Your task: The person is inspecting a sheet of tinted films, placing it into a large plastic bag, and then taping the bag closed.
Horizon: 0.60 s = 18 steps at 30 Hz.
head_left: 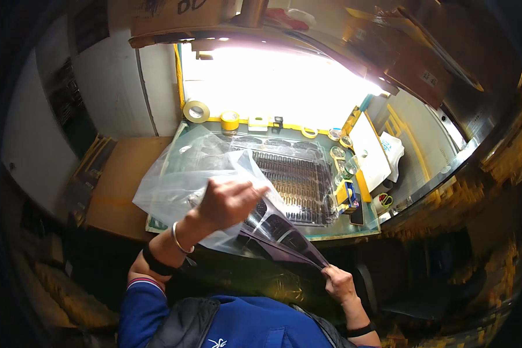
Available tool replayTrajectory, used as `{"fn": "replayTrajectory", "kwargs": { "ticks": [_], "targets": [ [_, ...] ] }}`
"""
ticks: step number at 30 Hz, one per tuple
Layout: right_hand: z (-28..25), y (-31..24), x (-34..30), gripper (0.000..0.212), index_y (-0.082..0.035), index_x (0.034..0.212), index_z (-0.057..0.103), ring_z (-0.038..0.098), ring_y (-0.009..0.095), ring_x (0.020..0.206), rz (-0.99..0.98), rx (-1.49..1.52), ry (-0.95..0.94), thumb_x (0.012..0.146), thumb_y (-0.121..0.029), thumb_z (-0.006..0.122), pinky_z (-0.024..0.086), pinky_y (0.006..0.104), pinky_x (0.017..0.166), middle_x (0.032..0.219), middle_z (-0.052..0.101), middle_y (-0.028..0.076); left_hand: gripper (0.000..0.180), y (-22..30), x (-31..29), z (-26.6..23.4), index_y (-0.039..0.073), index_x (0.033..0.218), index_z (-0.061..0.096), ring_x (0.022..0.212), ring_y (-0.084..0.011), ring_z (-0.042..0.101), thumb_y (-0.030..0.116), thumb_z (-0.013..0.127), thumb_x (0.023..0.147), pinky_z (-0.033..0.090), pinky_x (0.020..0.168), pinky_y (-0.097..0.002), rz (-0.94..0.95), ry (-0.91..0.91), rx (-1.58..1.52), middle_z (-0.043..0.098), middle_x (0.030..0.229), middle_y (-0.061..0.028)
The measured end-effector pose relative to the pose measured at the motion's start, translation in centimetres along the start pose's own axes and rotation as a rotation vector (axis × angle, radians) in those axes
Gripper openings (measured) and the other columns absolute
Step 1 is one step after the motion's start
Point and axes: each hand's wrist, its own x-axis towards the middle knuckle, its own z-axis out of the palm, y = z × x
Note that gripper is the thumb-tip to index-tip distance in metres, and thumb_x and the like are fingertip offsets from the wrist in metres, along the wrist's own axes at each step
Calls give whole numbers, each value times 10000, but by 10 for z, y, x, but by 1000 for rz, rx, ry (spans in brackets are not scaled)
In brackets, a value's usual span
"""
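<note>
Translucent plastic bag (168, 177) spreads across the left of a table (372, 224), where a person's left hand (229, 204) rests half-curled against it, its grip unclear; the right hand (338, 283), fingers closed, pinches the lower corner of a dark sheet (285, 233) reaching past the table's front edge.

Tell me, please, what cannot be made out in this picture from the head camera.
All in the head view:
Left hand: blurred, so its exact grip is unclear.
Dark sheet: its gripped end is hidden by the right hand.
Clear plastic: the left hand hides part of it.
Bright panel: glare washes out its surface.
Cardboard box: cut off by the upper edge.
</note>
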Motion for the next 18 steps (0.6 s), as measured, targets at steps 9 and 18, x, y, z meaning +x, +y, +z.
{"fn": "replayTrajectory", "kwargs": {
  "ticks": [9,18],
  "targets": [
    [12,3,15,136,-39,790,581,609,313,724,3,-20,-39,691,45,541,506,353,612,803,615,146,714,-9,-5,-10,78,1303,392,527,-275,577,198,730,685,459,483,-331,-709,-266,105,586,621,-142],
    [21,-9,28,118,-32,802,585,607,312,716,-4,58,-99,709,28,543,502,351,603,793,613,148,150,-15,-22,-14,71,880,639,562,-278,560,57,606,735,458,490,-343,-384,-68,198,552,656,-111]
  ]
}}
